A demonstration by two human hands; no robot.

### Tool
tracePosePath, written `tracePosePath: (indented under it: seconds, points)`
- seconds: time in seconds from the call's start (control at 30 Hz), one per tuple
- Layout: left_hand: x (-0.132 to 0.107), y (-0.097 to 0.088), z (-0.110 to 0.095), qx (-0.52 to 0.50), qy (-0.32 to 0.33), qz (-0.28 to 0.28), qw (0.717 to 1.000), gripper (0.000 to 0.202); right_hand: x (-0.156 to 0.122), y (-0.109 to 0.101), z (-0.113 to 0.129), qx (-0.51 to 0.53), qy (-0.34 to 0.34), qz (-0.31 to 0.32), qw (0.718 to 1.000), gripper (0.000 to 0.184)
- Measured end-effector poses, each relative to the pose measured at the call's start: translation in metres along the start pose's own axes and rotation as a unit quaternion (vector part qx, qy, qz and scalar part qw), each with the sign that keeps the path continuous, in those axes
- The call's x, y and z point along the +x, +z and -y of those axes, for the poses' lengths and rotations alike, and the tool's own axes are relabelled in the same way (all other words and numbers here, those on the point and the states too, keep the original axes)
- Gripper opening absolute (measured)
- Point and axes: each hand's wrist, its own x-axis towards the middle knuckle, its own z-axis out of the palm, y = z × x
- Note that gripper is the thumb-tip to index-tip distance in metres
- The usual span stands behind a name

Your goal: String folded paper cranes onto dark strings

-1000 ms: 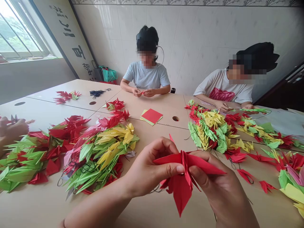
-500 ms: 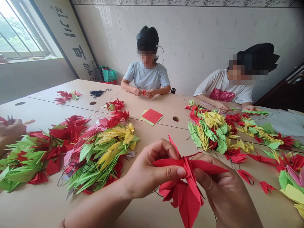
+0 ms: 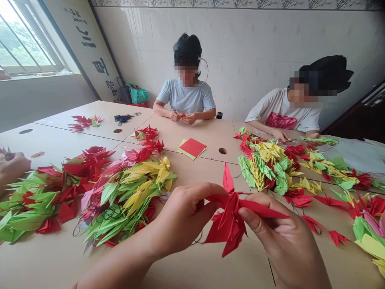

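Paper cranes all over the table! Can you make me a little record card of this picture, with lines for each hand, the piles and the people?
left hand: holds the red crane
right hand: pinches the crane's long point
table: pale wood colour, with round holes
crane piles: red, green and yellow, on both sides of the hands
paper squares: red on top, near the middle of the table
other people: far person holding a small red crane; right person; a hand at the left edge
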Motion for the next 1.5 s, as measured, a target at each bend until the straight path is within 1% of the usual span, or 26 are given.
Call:
tracePosePath:
  seconds: [0.17,0.27,0.33,0.43,0.5,0.6,0.7,0.87,0.97,1.07,1.2,1.33,1.5]
  points:
    - [0.004,-0.003,-0.003,-0.080,-0.036,0.058,0.994,0.013,0.000,0.000,0.001,-0.002,-0.012,-0.002,1.000,0.023]
    - [0.008,-0.005,0.001,-0.131,-0.054,0.080,0.987,0.019,0.000,0.000,0.003,0.003,-0.018,0.025,1.000,0.024]
    - [0.010,-0.005,0.005,-0.174,-0.070,0.094,0.978,0.024,0.000,-0.001,0.003,0.014,0.001,0.050,0.999,0.026]
    - [0.010,-0.003,0.007,-0.224,-0.086,0.107,0.965,0.030,0.000,-0.004,0.003,0.044,0.056,0.091,0.993,0.029]
    - [0.009,-0.003,0.007,-0.229,-0.091,0.111,0.963,0.032,0.000,-0.006,0.002,0.057,0.071,0.126,0.988,0.029]
    - [0.008,-0.004,0.007,-0.225,-0.093,0.124,0.962,0.031,-0.001,-0.008,0.003,0.065,0.078,0.142,0.985,0.031]
    - [0.007,-0.004,0.006,-0.234,-0.095,0.128,0.959,0.031,-0.001,-0.008,0.007,0.074,0.085,0.138,0.984,0.030]
    - [0.007,-0.003,0.008,-0.216,-0.097,0.108,0.966,0.034,-0.002,-0.006,0.009,0.061,0.076,0.112,0.989,0.032]
    - [0.008,-0.002,0.008,-0.220,-0.094,0.102,0.965,0.035,-0.002,-0.005,0.008,0.063,0.082,0.098,0.990,0.030]
    - [0.009,-0.002,0.008,-0.229,-0.090,0.100,0.964,0.035,-0.002,-0.004,0.006,0.077,0.094,0.098,0.988,0.030]
    - [0.009,-0.001,0.010,-0.223,-0.094,0.103,0.965,0.036,-0.002,-0.002,0.005,0.088,0.103,0.100,0.986,0.033]
    - [0.008,0.002,0.013,-0.237,-0.107,0.096,0.961,0.036,-0.002,-0.002,0.006,0.065,0.098,0.085,0.990,0.033]
    - [0.010,0.003,0.014,-0.280,-0.111,0.113,0.947,0.031,-0.002,-0.001,0.006,0.023,0.072,0.062,0.995,0.031]
